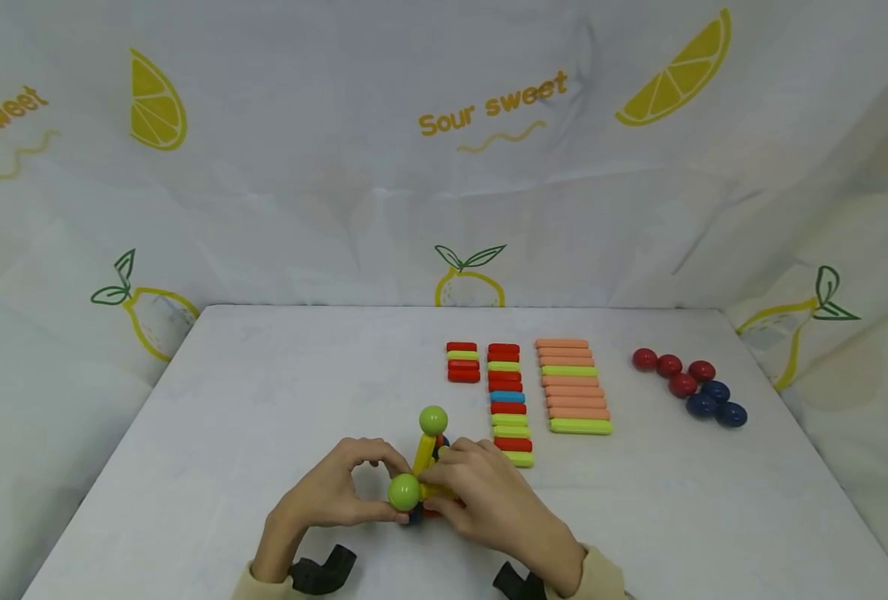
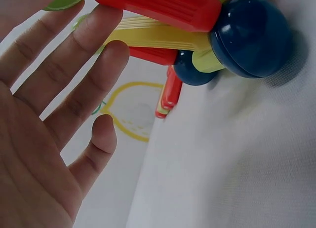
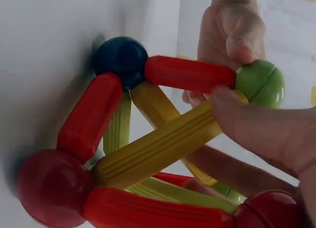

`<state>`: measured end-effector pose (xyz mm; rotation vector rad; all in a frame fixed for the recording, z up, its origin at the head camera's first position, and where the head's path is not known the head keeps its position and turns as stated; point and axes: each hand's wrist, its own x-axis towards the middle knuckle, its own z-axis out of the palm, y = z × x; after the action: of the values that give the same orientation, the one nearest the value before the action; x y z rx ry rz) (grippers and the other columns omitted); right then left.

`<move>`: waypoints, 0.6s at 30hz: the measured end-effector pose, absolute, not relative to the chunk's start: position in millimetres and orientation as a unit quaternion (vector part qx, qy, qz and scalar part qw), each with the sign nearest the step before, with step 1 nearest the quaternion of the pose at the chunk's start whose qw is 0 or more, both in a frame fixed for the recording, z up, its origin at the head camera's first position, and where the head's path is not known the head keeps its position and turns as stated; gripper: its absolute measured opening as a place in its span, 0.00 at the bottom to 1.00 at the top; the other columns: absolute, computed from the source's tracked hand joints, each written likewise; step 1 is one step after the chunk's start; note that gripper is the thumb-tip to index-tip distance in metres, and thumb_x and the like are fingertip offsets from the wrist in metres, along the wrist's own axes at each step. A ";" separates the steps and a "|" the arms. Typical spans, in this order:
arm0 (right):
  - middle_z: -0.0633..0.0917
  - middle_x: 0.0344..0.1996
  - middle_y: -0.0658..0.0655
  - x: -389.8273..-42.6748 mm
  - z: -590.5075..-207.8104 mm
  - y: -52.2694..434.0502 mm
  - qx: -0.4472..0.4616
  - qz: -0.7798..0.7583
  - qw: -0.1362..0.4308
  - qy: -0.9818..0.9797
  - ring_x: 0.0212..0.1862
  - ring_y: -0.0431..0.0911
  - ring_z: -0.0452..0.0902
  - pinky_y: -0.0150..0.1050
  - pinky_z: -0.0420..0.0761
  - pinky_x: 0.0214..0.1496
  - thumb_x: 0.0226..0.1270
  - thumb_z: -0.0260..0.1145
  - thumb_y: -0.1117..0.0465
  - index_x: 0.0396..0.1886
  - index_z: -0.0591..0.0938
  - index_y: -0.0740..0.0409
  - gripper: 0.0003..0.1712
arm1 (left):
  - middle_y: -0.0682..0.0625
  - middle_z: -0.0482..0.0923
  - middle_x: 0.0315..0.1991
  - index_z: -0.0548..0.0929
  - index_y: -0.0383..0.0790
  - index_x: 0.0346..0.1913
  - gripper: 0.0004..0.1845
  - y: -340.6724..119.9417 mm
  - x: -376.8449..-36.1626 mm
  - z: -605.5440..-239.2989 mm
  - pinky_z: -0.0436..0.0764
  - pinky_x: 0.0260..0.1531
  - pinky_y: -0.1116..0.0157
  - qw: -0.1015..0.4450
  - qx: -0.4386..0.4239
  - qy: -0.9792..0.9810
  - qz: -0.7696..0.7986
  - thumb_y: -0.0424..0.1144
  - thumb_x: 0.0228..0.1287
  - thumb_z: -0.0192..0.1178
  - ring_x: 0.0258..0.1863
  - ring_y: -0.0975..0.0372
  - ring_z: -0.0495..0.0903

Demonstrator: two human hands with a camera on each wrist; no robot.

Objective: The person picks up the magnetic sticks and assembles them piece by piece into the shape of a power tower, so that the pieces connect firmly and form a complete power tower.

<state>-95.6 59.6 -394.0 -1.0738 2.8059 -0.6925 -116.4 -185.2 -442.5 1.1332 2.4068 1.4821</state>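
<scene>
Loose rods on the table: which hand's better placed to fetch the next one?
Right, probably. The right hand sits nearer the loose rods, though it would first have to release a yellow rod. The left hand is farther off, pinching a green ball.

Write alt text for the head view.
A person's left hand pinches a green ball of a ball-and-rod model, which the right hand grips, on a white table. Beyond, to the right, lie three columns of colored rods, then four red balls and three blue balls.

Curtained-off nook, room type hidden: white table (image 1: 264,383), lemon-print cloth (image 1: 301,183) lettered "Sour sweet" behind and at sides.
</scene>
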 end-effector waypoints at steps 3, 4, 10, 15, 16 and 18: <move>0.92 0.38 0.43 -96.4 -393.2 59.9 -0.341 -0.209 0.035 0.916 0.46 0.41 0.81 0.40 0.79 0.50 0.60 0.78 0.54 0.45 0.92 0.48 0.13 | 0.58 0.88 0.39 0.86 0.54 0.46 0.20 -184.6 -115.7 -441.1 0.78 0.40 0.62 0.055 0.361 0.793 0.488 0.41 0.49 0.81 0.38 0.70 0.82; 0.92 0.38 0.43 -96.5 -393.1 59.9 -0.340 -0.204 0.035 0.917 0.47 0.42 0.82 0.41 0.80 0.51 0.60 0.78 0.54 0.45 0.92 0.48 0.13 | 0.58 0.89 0.39 0.86 0.54 0.46 0.20 -184.5 -115.6 -440.8 0.77 0.41 0.62 0.057 0.359 0.794 0.487 0.41 0.49 0.81 0.38 0.70 0.82; 0.92 0.38 0.40 -96.2 -395.6 60.4 -0.338 -0.205 0.033 0.918 0.47 0.42 0.80 0.40 0.77 0.50 0.58 0.78 0.51 0.43 0.92 0.46 0.13 | 0.55 0.89 0.38 0.86 0.51 0.45 0.16 -185.5 -117.4 -441.6 0.77 0.40 0.63 0.042 0.376 0.790 0.483 0.39 0.54 0.79 0.38 0.70 0.81; 0.91 0.36 0.39 -96.8 -396.2 61.4 -0.336 -0.216 0.037 0.916 0.46 0.41 0.79 0.39 0.77 0.48 0.56 0.80 0.50 0.42 0.93 0.46 0.14 | 0.55 0.89 0.38 0.86 0.50 0.44 0.16 -185.8 -117.1 -441.3 0.76 0.40 0.65 0.043 0.378 0.789 0.482 0.39 0.54 0.78 0.38 0.70 0.81; 0.91 0.36 0.39 -97.2 -395.8 61.6 -0.337 -0.219 0.039 0.915 0.46 0.40 0.79 0.38 0.77 0.47 0.56 0.80 0.50 0.42 0.93 0.46 0.14 | 0.55 0.89 0.38 0.86 0.50 0.44 0.15 -185.8 -117.0 -441.0 0.76 0.40 0.65 0.045 0.377 0.789 0.482 0.39 0.54 0.78 0.38 0.70 0.81; 0.92 0.37 0.40 -98.2 -394.5 62.8 -0.340 -0.227 0.045 0.911 0.45 0.39 0.79 0.37 0.77 0.47 0.57 0.79 0.49 0.43 0.92 0.46 0.15 | 0.55 0.89 0.38 0.86 0.50 0.44 0.15 -185.4 -116.7 -440.4 0.76 0.41 0.65 0.050 0.376 0.790 0.481 0.40 0.55 0.78 0.38 0.71 0.81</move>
<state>-98.2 62.8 -394.5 -1.0385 2.7835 -0.6929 -116.7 -185.4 -440.4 1.1446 2.4076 1.4656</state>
